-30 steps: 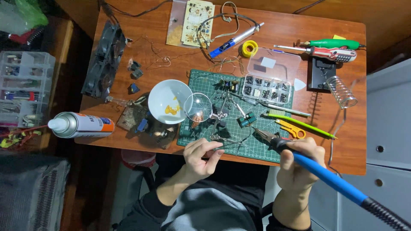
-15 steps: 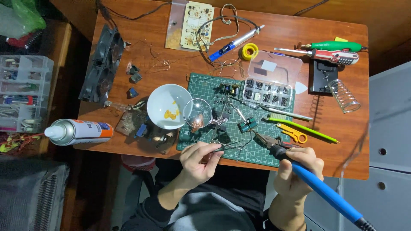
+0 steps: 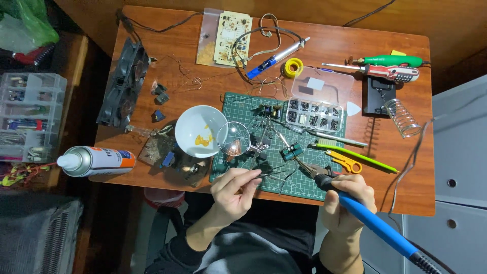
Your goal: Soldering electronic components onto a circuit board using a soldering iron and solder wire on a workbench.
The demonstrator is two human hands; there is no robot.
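Observation:
My right hand (image 3: 347,195) grips a blue-handled soldering iron (image 3: 373,220), its tip aimed up-left at a small green part (image 3: 291,151) on the green cutting mat (image 3: 304,185). My left hand (image 3: 234,189) pinches a thin strand of solder wire (image 3: 271,173) that reaches toward the same spot. A helping-hand stand with a round magnifying glass (image 3: 234,138) stands on the mat just above my left hand.
A white bowl (image 3: 199,131), a spray can (image 3: 96,160), a black fan (image 3: 123,83), a circuit board (image 3: 231,31), a clear parts box (image 3: 314,114), yellow strippers (image 3: 345,161), a coiled iron stand (image 3: 401,116) and a rotary tool (image 3: 390,62) crowd the wooden desk (image 3: 406,167).
Both hands stay near the mat's front edge; the soldering iron tip has edged slightly closer to the small part. The view has shifted a little.

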